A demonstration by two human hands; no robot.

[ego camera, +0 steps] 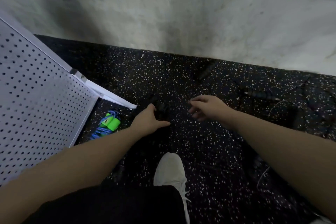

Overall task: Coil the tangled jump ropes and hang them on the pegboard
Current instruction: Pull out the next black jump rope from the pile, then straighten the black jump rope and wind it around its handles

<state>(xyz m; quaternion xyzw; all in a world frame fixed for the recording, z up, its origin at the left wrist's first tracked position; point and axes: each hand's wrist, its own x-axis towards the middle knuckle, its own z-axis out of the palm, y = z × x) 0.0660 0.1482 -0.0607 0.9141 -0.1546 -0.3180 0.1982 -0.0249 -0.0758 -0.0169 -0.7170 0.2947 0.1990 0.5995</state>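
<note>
Rope: we judge black rope (161, 110) limp, grab handles | left hand (148, 121) on it (grip unclear) | right hand (205, 106) open, empty

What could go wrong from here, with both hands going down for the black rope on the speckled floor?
1. The black rope barely shows against the dark floor, so the left hand or right hand may grab only part of the tangle.
2. Thin loose cord lies near the white shoe; a step could snag it.
3. The black handle looks tangled, so pulling may tighten knots.
</note>
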